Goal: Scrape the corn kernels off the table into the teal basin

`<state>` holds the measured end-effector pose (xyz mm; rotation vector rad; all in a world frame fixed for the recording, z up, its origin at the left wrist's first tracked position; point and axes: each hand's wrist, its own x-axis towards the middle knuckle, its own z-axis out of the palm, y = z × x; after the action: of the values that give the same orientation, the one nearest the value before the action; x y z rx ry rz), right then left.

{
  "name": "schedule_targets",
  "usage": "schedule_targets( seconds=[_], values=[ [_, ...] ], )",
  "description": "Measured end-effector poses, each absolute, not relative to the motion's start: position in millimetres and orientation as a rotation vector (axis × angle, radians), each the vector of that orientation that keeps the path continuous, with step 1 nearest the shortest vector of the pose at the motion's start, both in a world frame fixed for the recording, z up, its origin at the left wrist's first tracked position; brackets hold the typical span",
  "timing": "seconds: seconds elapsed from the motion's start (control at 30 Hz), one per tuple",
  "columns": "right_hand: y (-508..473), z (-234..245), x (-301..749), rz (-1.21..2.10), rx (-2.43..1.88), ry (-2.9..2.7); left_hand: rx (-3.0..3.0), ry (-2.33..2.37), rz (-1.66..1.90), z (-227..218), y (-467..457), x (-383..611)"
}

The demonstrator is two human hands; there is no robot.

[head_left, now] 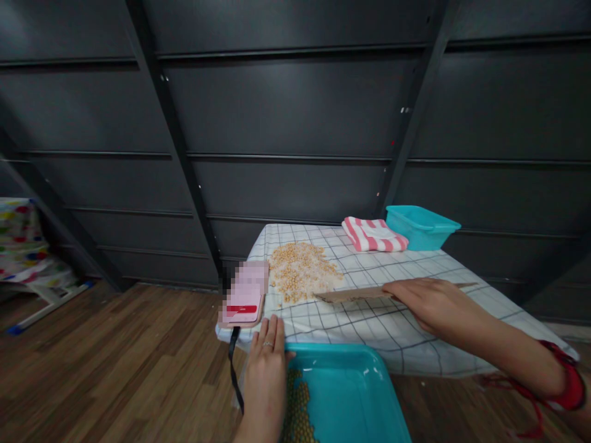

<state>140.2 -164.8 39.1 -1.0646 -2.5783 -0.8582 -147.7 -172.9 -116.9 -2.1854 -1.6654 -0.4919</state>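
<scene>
My right hand (429, 301) is closed on a strip of torn brown cardboard (353, 295), held low over the checked tablecloth (332, 320). The strip's left end is at the lower right edge of a spread pile of yellow beans mixed with white grains (302, 271). My left hand (266, 369) lies with fingers stretched out at the table's front edge. Its thumb is at the rim of a teal tray (346, 394), which is directly below that edge. Several beans (300, 412) rest along the tray's left side, partly hidden by my left hand.
A phone (247, 292) with a black strap (233, 369) lies at the table's left edge. Behind, a folded pink-striped towel (373, 235) sits beside a teal basin (420, 227). Dark panels (295, 111) rise behind the table; wooden floor (161, 357) lies to the left.
</scene>
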Motion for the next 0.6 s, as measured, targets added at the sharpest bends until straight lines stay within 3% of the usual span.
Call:
schedule_targets(
  seconds=[0.6],
  values=[
    [-187.4,36.2,130.7,-0.655,-1.070,-2.611,-2.167,-1.634,-0.452,-115.3,-172.1,-147.2]
  ],
)
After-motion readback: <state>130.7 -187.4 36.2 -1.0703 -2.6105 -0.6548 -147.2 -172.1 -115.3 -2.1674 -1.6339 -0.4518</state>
